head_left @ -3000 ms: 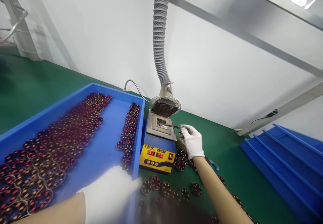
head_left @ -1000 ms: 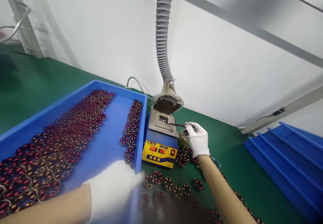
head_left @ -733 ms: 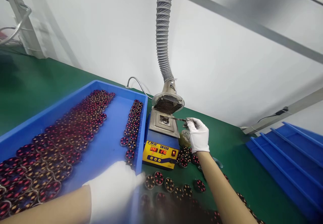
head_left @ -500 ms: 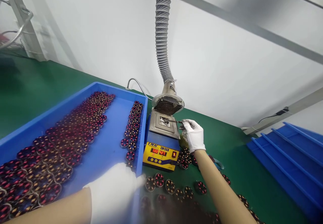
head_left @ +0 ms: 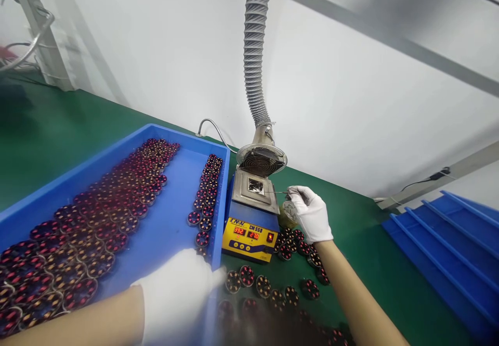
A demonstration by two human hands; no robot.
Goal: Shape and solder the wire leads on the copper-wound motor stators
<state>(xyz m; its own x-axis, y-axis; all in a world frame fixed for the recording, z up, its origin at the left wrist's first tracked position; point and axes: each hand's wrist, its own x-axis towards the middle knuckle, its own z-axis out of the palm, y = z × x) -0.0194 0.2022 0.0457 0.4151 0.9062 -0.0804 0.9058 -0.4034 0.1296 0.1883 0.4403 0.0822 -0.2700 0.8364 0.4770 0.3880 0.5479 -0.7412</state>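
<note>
My right hand (head_left: 310,215), in a white glove, pinches a thin metal tool (head_left: 276,192) whose far end lies over the shiny square opening (head_left: 255,186) of a solder pot (head_left: 249,236). Whether the tool is a pair of tweezers I cannot tell. Just below those fingers is a clear cup-like container (head_left: 289,212), partly hidden. My left hand (head_left: 175,296), gloved and blurred, rests by the right rim of a blue tray (head_left: 171,221); one digit points right, the other fingers are hidden. Round coil parts (head_left: 263,286) lie near it on the green table.
Rows of similar round parts (head_left: 117,190) fill the tray's left side, and a narrow column (head_left: 206,195) lines its right side. Above the pot hangs a grey extraction hose (head_left: 255,49) with a round hood (head_left: 262,159). Blue ribbed trays (head_left: 448,252) stand at the right.
My right hand has shifted slightly right, and the tool's end has drawn back from the middle of the pot's opening to its right edge. The left hand has barely moved.
</note>
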